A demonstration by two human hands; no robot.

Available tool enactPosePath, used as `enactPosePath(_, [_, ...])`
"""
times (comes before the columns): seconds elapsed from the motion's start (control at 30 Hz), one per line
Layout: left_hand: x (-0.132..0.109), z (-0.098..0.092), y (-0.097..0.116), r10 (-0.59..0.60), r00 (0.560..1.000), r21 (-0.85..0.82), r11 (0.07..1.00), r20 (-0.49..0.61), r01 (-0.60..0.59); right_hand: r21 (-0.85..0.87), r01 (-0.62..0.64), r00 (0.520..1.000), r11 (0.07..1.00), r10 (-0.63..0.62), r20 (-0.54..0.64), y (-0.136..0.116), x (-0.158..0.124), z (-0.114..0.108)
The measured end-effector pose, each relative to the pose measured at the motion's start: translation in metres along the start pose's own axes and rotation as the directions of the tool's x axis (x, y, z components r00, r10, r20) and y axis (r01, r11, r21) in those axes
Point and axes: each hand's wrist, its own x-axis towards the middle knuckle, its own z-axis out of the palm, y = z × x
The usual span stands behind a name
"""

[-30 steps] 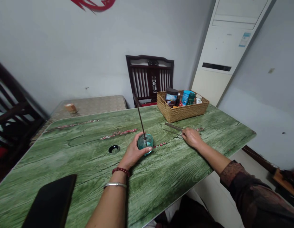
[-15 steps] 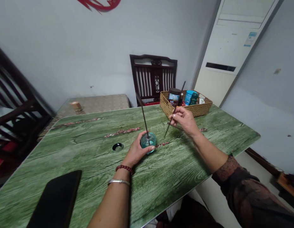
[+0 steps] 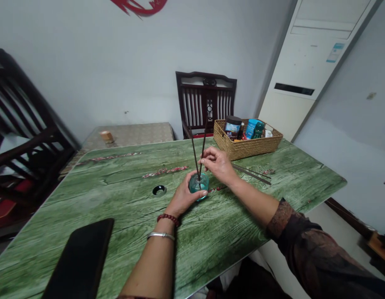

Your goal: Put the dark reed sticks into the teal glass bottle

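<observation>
Holding a little teal glass bottle (image 3: 198,185) steady here, left hand (image 3: 183,199) wrapped firmly round it, while the right hand (image 3: 219,164) is pinching a thin dark reed stick (image 3: 203,151) in closed fingertips just above the bottle. Another reed (image 3: 194,155) is standing in the bottle's neck, more sticks (image 3: 251,173) are lying right of it, a wicker basket (image 3: 246,150) is sitting beyond it, and a black phone (image 3: 80,257) is lying nearer the camera.

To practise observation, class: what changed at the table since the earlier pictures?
The right hand lifted a dark stick off the table and lowered it into the glass bottle, beside the upright stick. The left hand stayed on the bottle; the remaining sticks still lie on the table.
</observation>
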Motion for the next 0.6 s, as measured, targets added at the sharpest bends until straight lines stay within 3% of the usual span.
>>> enactPosePath(0.17, [0.000,0.000,0.000,-0.012,1.000,0.012,1.000,-0.014,0.012,-0.283,0.001,1.000,0.959,-0.003,-0.008,0.008,-0.011,-0.001])
enactPosePath(0.23, [0.000,0.000,0.000,-0.032,0.999,0.010,0.999,-0.020,0.033,-0.374,0.018,0.999,0.927,-0.031,-0.030,0.010,-0.017,-0.015])
enactPosePath(0.33, [0.000,-0.001,0.000,-0.067,0.998,0.022,0.998,-0.021,0.067,-0.517,0.019,0.993,0.856,-0.078,-0.093,0.021,-0.030,-0.054])
enactPosePath(0.47, [0.000,-0.001,0.002,-0.080,0.997,0.031,0.996,-0.008,0.081,-0.764,-0.104,0.966,0.637,-0.118,-0.230,0.052,-0.059,-0.112])
enactPosePath(0.6, [0.000,-0.002,0.003,-0.072,0.997,0.064,0.995,-0.009,0.072,-0.895,-0.246,0.962,0.373,-0.015,-0.271,0.083,-0.085,-0.140])
